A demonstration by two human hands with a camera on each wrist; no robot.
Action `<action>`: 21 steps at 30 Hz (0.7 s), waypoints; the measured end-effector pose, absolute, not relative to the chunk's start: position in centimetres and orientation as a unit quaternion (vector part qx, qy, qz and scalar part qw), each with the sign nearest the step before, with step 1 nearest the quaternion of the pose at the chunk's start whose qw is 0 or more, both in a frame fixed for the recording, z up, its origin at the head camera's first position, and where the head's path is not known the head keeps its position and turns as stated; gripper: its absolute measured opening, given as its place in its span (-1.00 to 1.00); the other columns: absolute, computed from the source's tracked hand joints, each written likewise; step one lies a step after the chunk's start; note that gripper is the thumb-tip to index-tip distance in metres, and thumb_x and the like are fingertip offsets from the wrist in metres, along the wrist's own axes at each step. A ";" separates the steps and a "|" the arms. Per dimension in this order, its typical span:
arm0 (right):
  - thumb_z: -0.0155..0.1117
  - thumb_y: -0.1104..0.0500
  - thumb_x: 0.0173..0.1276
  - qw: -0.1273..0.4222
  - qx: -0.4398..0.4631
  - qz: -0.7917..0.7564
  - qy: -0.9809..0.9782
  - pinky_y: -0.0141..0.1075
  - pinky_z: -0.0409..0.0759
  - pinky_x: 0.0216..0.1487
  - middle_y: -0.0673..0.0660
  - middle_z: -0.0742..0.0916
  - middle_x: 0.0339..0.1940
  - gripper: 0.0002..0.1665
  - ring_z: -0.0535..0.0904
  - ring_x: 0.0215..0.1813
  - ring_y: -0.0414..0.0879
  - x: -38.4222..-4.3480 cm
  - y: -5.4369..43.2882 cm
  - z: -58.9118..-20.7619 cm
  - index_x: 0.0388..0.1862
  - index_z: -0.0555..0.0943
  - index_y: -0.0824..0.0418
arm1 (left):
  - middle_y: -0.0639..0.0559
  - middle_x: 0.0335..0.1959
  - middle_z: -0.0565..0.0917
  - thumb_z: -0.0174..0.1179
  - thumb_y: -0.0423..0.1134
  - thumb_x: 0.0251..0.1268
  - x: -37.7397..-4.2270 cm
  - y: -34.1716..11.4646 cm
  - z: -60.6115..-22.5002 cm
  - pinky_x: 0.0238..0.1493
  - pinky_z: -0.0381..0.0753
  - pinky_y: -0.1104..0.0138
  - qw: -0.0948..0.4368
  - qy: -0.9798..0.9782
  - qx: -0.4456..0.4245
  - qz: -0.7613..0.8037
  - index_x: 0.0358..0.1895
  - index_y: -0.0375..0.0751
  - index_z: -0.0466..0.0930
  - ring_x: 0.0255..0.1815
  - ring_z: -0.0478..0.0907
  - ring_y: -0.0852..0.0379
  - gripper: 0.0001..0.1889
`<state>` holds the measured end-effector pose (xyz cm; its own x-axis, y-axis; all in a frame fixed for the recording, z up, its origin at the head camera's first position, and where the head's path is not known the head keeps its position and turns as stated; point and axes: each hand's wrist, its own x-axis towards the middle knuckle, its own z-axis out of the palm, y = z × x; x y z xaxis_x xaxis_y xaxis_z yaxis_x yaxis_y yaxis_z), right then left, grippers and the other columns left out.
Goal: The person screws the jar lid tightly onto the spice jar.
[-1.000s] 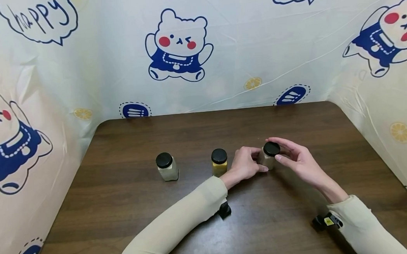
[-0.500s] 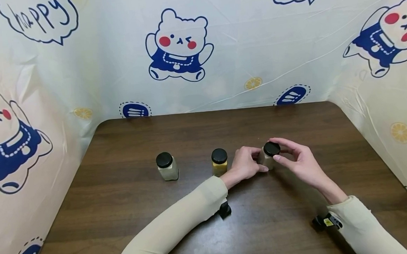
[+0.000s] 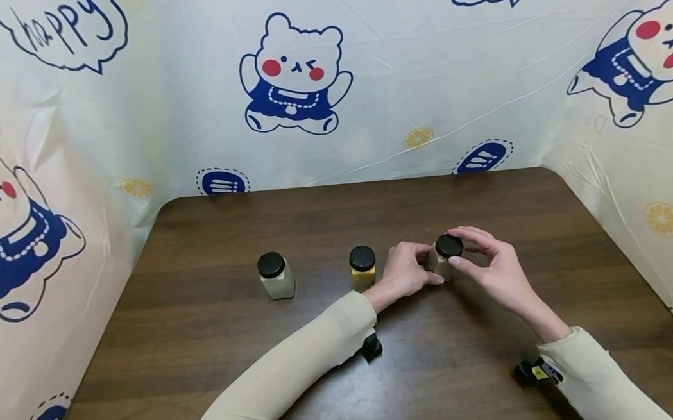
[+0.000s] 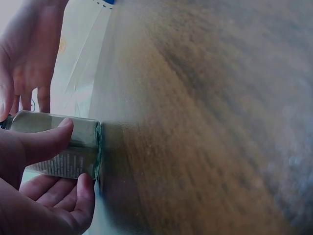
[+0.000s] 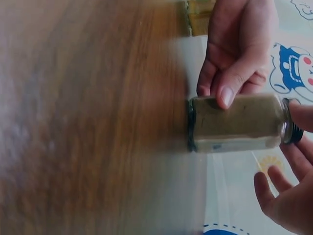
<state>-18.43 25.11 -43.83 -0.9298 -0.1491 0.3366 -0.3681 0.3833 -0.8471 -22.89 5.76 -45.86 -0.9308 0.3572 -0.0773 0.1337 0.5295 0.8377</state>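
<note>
A square glass jar [image 3: 442,268] with brownish-grey powder inside stands upright on the table, right of centre. My left hand [image 3: 405,270] grips its lower body, the thumb on the near side. In the left wrist view a printed label shows on the glass jar [image 4: 88,132]. Thumb and fingers of my right hand [image 3: 497,269] pinch the black lid [image 3: 449,245] at its rim. The lid [image 5: 297,135] sits on the jar's neck in the right wrist view; whether its thread is loose I cannot tell.
Left of my left hand stands a jar of yellow powder [image 3: 364,278] with a black lid, close to the wrist. Farther left is a jar of pale powder [image 3: 280,284], also lidded. The brown wooden table [image 3: 206,346] ends at a printed curtain [image 3: 387,91].
The right hand has turned slightly at the lid, and its wrist has shifted a little to the left. The left hand and the jar stay in place.
</note>
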 end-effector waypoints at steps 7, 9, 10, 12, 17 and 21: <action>0.48 0.41 0.36 0.138 0.138 0.501 -0.843 -0.40 0.49 0.15 0.19 0.67 0.26 -0.48 0.58 0.16 -0.26 -18.0 24.4 -43.7 0.29 0.69 0.25 | 0.07 -0.02 0.82 0.71 -0.24 -0.01 -22.9 5.8 -45.9 0.09 0.62 0.38 0.114 0.869 0.141 0.460 0.15 -0.11 0.80 0.03 0.72 0.25 -0.45; 0.49 0.41 0.35 0.145 0.134 0.495 -0.846 -0.36 0.49 0.15 0.16 0.68 0.25 -0.48 0.59 0.16 -0.26 -17.9 24.3 -43.8 0.28 0.70 0.23 | 0.07 -0.02 0.82 0.71 -0.24 -0.01 -22.9 5.8 -45.9 0.08 0.62 0.38 0.114 0.869 0.142 0.459 0.14 -0.11 0.80 0.03 0.72 0.25 -0.45; 0.49 0.41 0.35 0.149 0.132 0.493 -0.847 -0.35 0.48 0.15 0.15 0.69 0.25 -0.48 0.58 0.17 -0.26 -17.9 24.2 -43.8 0.28 0.70 0.23 | 0.08 -0.02 0.82 0.71 -0.24 -0.01 -22.9 5.8 -45.9 0.08 0.62 0.38 0.113 0.870 0.142 0.459 0.14 -0.10 0.80 0.03 0.72 0.25 -0.45; 0.50 0.41 0.34 0.154 0.129 0.490 -0.848 -0.33 0.47 0.14 0.13 0.69 0.24 -0.49 0.57 0.19 -0.26 -17.9 24.1 -43.8 0.27 0.71 0.22 | 0.07 -0.02 0.82 0.71 -0.24 -0.01 -22.9 5.8 -45.9 0.08 0.62 0.38 0.112 0.870 0.143 0.458 0.13 -0.10 0.81 0.04 0.72 0.25 -0.46; 0.51 0.40 0.33 0.160 0.125 0.485 -0.851 -0.34 0.45 0.13 0.13 0.71 0.21 -0.50 0.54 0.24 -0.26 -17.7 23.9 -43.6 0.26 0.71 0.22 | 0.06 -0.01 0.82 0.71 -0.25 0.00 -22.8 5.8 -45.9 0.09 0.62 0.38 0.112 0.870 0.144 0.459 0.13 -0.11 0.81 0.05 0.71 0.25 -0.47; 0.51 0.38 0.34 0.159 0.122 0.480 -0.854 -0.34 0.45 0.12 0.13 0.72 0.21 -0.51 0.55 0.23 -0.25 -17.6 23.8 -43.4 0.26 0.71 0.23 | 0.06 -0.01 0.82 0.71 -0.25 0.00 -22.8 5.8 -45.9 0.09 0.62 0.37 0.111 0.871 0.145 0.457 0.13 -0.11 0.80 0.04 0.71 0.23 -0.47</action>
<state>-17.63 23.79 -43.44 -0.9193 -0.0556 0.3896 -0.3619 0.5089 -0.7811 -22.83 5.78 -45.88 -0.9332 0.3543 -0.0595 0.1524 0.5403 0.8276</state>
